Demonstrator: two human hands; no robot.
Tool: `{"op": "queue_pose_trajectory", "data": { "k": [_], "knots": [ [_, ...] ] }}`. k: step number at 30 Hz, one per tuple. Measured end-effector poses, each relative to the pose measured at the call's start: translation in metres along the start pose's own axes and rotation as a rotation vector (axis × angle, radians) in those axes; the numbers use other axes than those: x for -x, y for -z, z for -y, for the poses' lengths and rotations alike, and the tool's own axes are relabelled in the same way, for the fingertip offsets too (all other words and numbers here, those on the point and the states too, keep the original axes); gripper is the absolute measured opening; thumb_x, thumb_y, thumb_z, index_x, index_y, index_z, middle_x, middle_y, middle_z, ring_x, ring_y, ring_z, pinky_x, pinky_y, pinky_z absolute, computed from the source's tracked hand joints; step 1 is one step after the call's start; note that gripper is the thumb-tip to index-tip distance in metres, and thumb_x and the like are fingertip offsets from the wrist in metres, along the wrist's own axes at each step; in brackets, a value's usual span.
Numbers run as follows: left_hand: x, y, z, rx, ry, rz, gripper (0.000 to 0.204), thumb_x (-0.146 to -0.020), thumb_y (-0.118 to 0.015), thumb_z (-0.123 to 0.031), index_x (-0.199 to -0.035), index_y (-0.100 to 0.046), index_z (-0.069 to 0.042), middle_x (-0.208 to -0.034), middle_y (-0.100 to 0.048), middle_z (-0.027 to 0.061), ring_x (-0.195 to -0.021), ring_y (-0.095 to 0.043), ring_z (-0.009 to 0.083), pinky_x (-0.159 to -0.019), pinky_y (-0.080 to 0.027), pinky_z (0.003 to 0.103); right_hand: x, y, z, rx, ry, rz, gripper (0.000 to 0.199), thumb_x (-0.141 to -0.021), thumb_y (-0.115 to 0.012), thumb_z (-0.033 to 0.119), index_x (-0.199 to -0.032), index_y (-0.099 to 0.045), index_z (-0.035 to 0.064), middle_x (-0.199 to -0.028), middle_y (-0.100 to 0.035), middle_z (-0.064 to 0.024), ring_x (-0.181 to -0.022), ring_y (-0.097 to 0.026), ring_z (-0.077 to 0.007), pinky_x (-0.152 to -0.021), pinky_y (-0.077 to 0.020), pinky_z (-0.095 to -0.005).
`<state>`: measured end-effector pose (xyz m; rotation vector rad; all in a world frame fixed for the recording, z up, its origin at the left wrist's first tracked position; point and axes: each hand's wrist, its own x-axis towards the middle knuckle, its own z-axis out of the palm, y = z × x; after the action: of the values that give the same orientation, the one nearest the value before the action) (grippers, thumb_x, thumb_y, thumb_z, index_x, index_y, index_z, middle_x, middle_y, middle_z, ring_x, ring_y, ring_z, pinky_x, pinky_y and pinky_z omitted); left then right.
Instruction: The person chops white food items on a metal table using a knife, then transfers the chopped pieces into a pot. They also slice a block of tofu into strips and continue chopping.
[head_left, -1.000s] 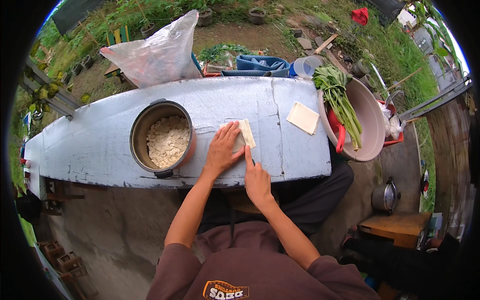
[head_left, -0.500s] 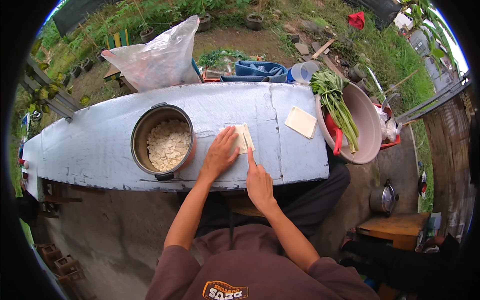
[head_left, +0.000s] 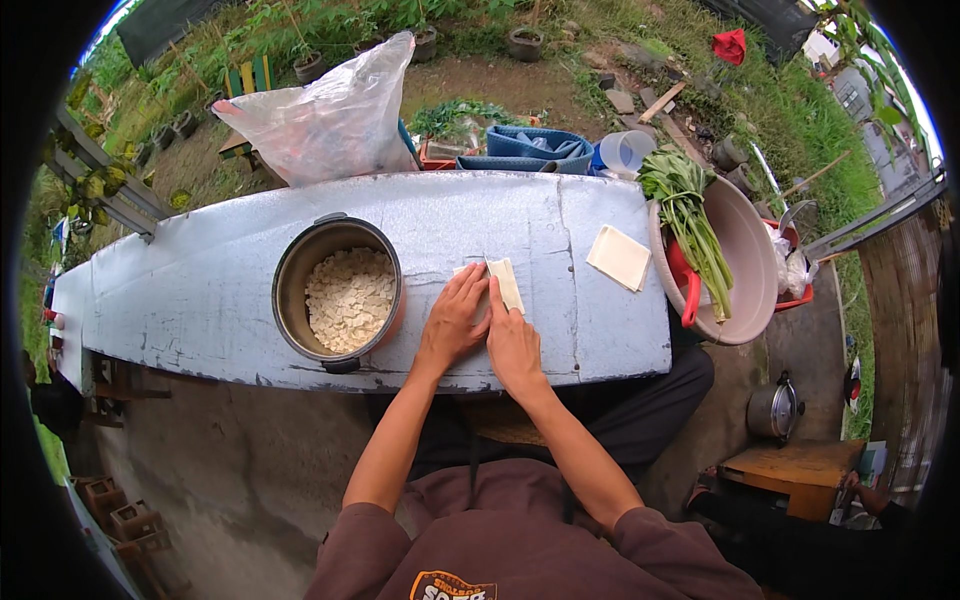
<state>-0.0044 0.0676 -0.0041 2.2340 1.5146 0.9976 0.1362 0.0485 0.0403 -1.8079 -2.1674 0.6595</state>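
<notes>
Pale, flat dough sheets lie on the metal-topped table in front of me. My left hand rests flat on their left part, fingers stretched out and pressing down. My right hand is closed on a knife, index finger laid along its back; only a thin bit of blade shows, and the handle is hidden in the hand. The blade stands at the sheets, right beside my left fingertips. To the left, a dark-lined pot holds many small pale cut pieces.
A small stack of square dough sheets lies to the right. Beyond it, a pinkish basin carries leafy green stalks and a red-handled item. A filled clear plastic bag stands behind the table. Another person's arm shows at lower right.
My right hand with the knife has moved up and in against my left hand. The strip right of the cut now lies tilted. The whole view has shifted slightly.
</notes>
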Motion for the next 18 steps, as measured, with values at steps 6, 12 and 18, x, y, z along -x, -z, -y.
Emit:
{"op": "queue_pose_trajectory", "data": {
  "k": [6, 12, 18],
  "knots": [
    [-0.001, 0.001, -0.001, -0.021, 0.012, 0.015, 0.063, -0.085, -0.076, -0.014, -0.142, -0.055, 0.000, -0.156, -0.051, 0.0176, -0.149, -0.043, 0.0326, -0.124, -0.035, 0.044, -0.013, -0.001, 0.001, 0.039, 0.019, 0.004, 0.075, -0.097, -0.057, 0.007, -0.166, -0.027, 0.0125, -0.091, -0.069, -0.0254, -0.083, -0.073, -0.0450, -0.073, -0.0598, -0.0529],
    [0.001, 0.004, -0.007, -0.091, 0.009, 0.026, 0.061, -0.087, -0.075, -0.019, -0.142, -0.054, -0.001, -0.159, -0.048, 0.0167, -0.151, -0.041, 0.0303, -0.126, -0.032, 0.043, -0.007, -0.006, -0.001, 0.096, 0.021, -0.009, 0.078, -0.096, -0.059, 0.006, -0.166, -0.026, 0.0130, -0.091, -0.069, -0.0245, -0.078, -0.074, -0.0426, -0.070, -0.0605, -0.0516],
    [0.004, 0.000, -0.006, -0.171, -0.017, -0.006, 0.053, -0.094, -0.070, -0.028, -0.137, -0.054, -0.002, -0.159, -0.048, 0.0160, -0.151, -0.042, 0.0293, -0.126, -0.031, 0.043, 0.019, -0.012, -0.010, 0.094, 0.033, -0.043, 0.079, -0.095, -0.058, 0.004, -0.167, -0.026, 0.0134, -0.087, -0.068, -0.0222, -0.073, -0.073, -0.0409, -0.066, -0.0597, -0.0513]
  ]
}}
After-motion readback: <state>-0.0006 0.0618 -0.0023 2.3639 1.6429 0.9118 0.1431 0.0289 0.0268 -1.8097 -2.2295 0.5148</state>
